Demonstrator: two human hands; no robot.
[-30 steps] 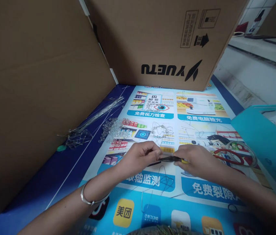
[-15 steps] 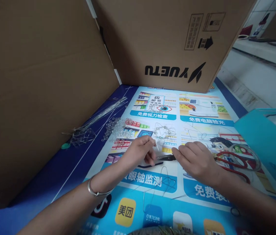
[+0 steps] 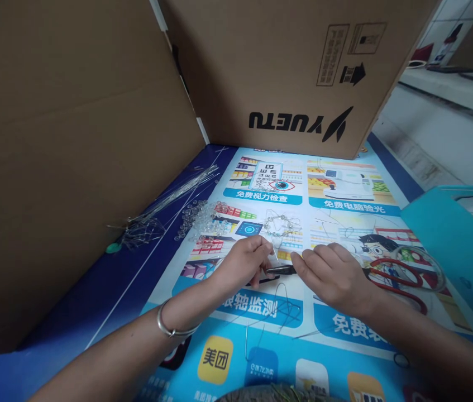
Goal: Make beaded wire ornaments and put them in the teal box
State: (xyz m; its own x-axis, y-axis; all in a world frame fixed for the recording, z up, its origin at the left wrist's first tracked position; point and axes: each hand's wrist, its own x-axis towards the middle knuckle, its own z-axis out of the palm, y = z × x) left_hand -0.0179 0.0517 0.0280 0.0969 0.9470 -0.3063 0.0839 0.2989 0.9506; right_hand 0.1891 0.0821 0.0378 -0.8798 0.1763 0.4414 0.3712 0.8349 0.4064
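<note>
Left hand (image 3: pixel 244 261) is being held at centre frame, fingers pinched together on a thin wire pin (image 3: pixel 273 252), which is sticking up and slightly right from the fingertips. A silver bangle (image 3: pixel 169 326) is being worn on that wrist. Right hand (image 3: pixel 332 274) is lying just right of centre, fingers loosely together and resting over the handle end of small pliers (image 3: pixel 281 269); whether the pliers are actually being gripped can't be told, as the handles are being hidden under the hand. The dark pliers tip is pointing left, touching or nearly touching the left fingers. Everything is being carried on a tabletop covered by a printed blue poster (image 3: pixel 345 206). A bent wire (image 3: pixel 280 310) is lying below the hands. Clear beads (image 3: pixel 200 218) and a wire bundle (image 3: pixel 165 204) are sitting left of centre. Red scissors (image 3: pixel 399 273) are lying at right. A cardboard box (image 3: pixel 286 72) is standing at top.
</note>
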